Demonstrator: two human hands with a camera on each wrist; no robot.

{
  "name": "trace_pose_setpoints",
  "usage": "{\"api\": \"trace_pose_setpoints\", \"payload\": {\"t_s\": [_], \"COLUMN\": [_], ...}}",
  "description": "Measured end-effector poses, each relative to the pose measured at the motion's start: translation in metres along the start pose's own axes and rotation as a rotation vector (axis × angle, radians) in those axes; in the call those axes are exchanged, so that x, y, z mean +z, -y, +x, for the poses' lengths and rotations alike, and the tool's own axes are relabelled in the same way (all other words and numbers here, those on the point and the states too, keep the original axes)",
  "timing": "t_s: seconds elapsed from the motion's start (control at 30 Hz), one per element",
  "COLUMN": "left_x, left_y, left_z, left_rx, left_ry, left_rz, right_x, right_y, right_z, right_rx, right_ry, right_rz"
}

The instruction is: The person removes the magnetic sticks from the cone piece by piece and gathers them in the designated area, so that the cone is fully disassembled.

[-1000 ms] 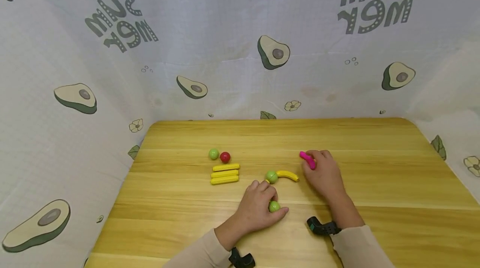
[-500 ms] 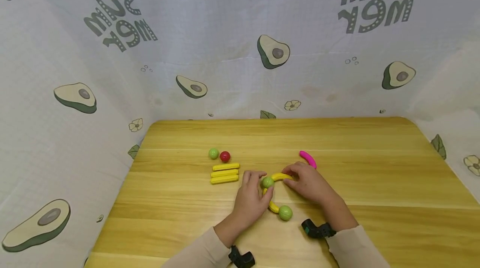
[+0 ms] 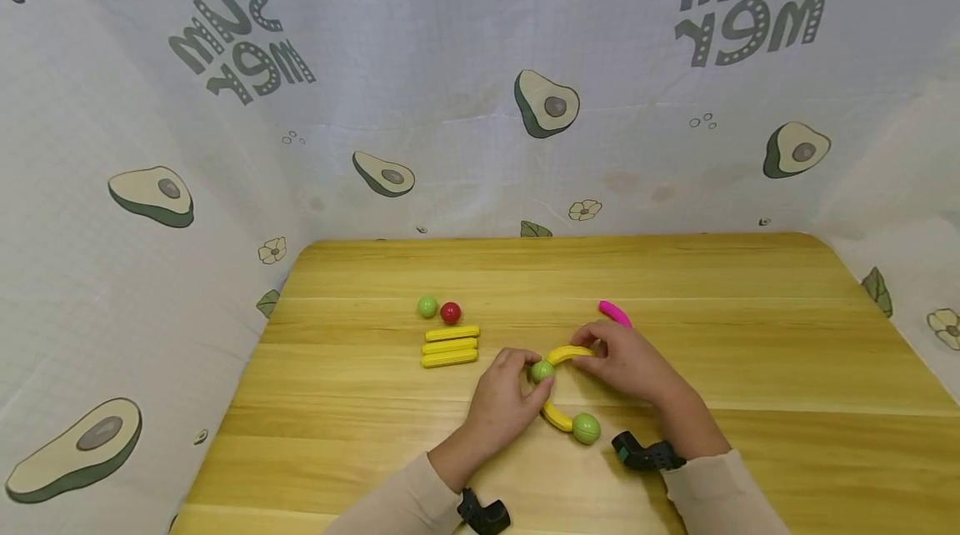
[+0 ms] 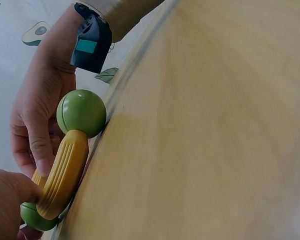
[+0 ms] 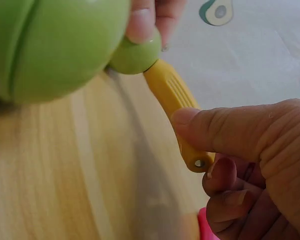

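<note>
My left hand (image 3: 501,403) pinches a green ball (image 3: 542,372) between thumb and fingers. Joined to that ball is a curved yellow rod (image 3: 566,353), whose other end my right hand (image 3: 628,362) pinches. The right wrist view shows a small hole in the rod's end and ridges along the yellow rod (image 5: 177,95). A second curved yellow rod (image 3: 557,416) runs from the held ball toward me and ends at another green ball (image 3: 587,428). In the left wrist view this green ball (image 4: 82,113) stands large beside the right hand.
A curved pink rod (image 3: 615,313) lies just beyond my right hand. To the left are several straight yellow rods (image 3: 450,346), with a loose green ball (image 3: 427,307) and a red ball (image 3: 451,313) behind them. A printed curtain (image 3: 465,143) hangs past the wooden table (image 3: 360,418).
My right hand has let go of the pink rod and taken hold of the curved yellow rod. My left hand has shifted to the middle green ball; the near ball has swung right.
</note>
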State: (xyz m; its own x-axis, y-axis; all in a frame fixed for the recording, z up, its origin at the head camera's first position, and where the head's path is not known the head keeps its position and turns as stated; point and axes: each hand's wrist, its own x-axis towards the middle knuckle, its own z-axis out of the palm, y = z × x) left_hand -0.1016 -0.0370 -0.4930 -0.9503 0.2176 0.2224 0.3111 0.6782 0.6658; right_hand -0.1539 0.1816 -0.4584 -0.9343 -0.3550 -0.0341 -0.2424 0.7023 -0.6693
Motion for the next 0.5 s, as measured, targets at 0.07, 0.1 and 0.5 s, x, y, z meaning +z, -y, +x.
{"api": "trace_pose_setpoints", "payload": {"t_s": [0.07, 0.1, 0.5], "left_x": [-0.0005, -0.0006, 0.0005], "left_y": [-0.0006, -0.0007, 0.0001], "left_z": [0.0001, 0.0002, 0.0012], "left_rx": [-0.005, -0.011, -0.014], "left_ry": [0.006, 0.01, 0.02], "left_rz": [-0.003, -0.005, 0.001], "right_x": [-0.0016, -0.0019, 0.0024], "right_y": [0.0012, 0.0018, 0.0012], "right_z": [-0.0003, -0.0002, -0.0005], "right_rx": [0.0, -0.003, 0.015], "right_ry": [-0.006, -0.011, -0.095], "right_rz": [0.005, 0.006, 0.056]}}
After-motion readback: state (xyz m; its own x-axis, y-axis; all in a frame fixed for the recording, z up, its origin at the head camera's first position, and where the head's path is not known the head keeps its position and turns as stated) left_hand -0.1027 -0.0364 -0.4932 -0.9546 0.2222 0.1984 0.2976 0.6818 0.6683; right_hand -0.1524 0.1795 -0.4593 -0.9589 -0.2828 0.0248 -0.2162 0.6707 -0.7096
